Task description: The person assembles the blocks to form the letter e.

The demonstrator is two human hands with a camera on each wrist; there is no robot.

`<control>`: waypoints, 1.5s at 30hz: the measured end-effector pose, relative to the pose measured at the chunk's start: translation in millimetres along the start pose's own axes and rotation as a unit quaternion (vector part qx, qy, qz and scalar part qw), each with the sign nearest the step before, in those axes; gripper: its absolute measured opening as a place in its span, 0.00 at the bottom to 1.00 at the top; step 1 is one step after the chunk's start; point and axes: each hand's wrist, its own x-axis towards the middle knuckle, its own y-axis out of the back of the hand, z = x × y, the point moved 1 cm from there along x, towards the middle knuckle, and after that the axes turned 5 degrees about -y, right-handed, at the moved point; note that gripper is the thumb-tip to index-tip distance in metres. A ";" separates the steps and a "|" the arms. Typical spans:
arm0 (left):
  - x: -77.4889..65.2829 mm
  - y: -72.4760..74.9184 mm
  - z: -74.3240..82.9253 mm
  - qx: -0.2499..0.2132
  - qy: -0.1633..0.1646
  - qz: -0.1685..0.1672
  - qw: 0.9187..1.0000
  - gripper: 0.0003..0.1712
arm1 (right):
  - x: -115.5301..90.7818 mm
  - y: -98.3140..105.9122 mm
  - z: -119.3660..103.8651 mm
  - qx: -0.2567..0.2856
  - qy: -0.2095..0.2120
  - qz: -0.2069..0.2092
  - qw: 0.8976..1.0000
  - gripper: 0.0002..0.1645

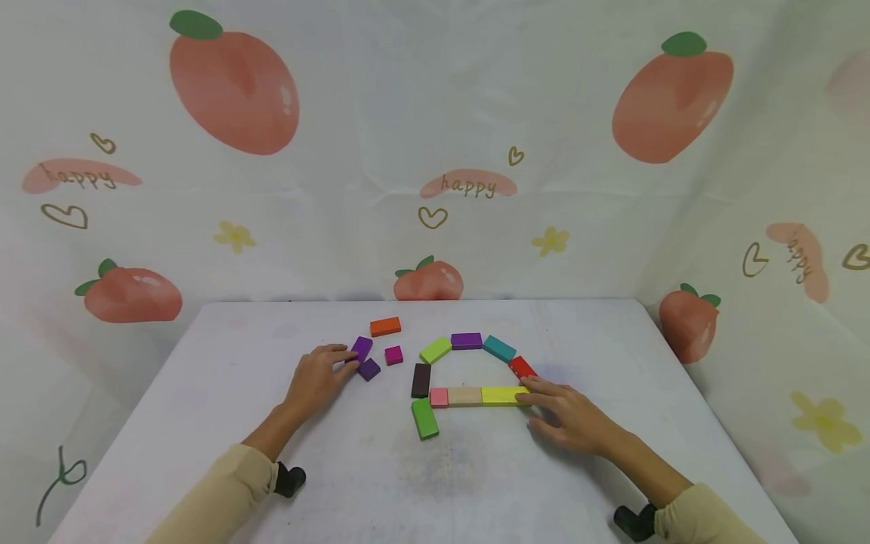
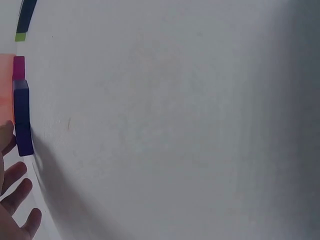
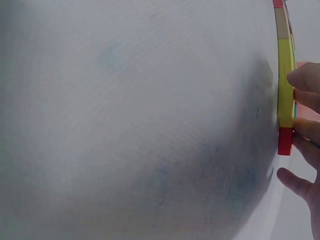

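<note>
My left hand [image 1: 319, 381] has its fingertips at a purple block [image 1: 362, 347], beside a dark purple block [image 1: 369, 369]. In the left wrist view, the spread fingers [image 2: 20, 194] are near the lower end of a dark purple-blue block [image 2: 23, 117]. My right hand [image 1: 571, 415] lies with extended fingers over the right end of a yellow block [image 1: 501, 397], touching it. Just beyond those fingers is a partly covered red block [image 1: 522, 367]. In the right wrist view, the fingertips are against the yellow block [image 3: 285, 82] and a red piece [image 3: 285, 141] at its end.
An arc holds black [image 1: 421, 380], lime [image 1: 436, 350], purple [image 1: 466, 341] and teal blocks [image 1: 499, 348]. Pink [image 1: 439, 397] and beige blocks [image 1: 465, 397] extend the yellow row leftward. A green block [image 1: 424, 419] slants below. Orange [image 1: 385, 326] and magenta blocks [image 1: 393, 355] lie left.
</note>
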 end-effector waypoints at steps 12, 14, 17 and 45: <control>-3.1 6.1 -11.0 0.009 -0.002 0.021 1.000 0.16 | -0.7 -0.2 -1.4 -0.001 -0.011 0.000 1.000 0.25; -3.9 7.2 -11.7 0.003 0.004 0.023 1.000 0.16 | -0.6 -0.6 -1.2 -0.001 -0.011 0.001 1.000 0.25; -5.3 8.8 -13.5 -0.009 0.013 0.027 1.000 0.17 | -0.5 -0.9 -0.7 -0.002 -0.008 0.002 1.000 0.25; -23.5 10.2 52.7 -0.096 -0.132 0.022 0.986 0.24 | -1.7 -3.0 2.5 0.001 -0.001 0.010 1.000 0.25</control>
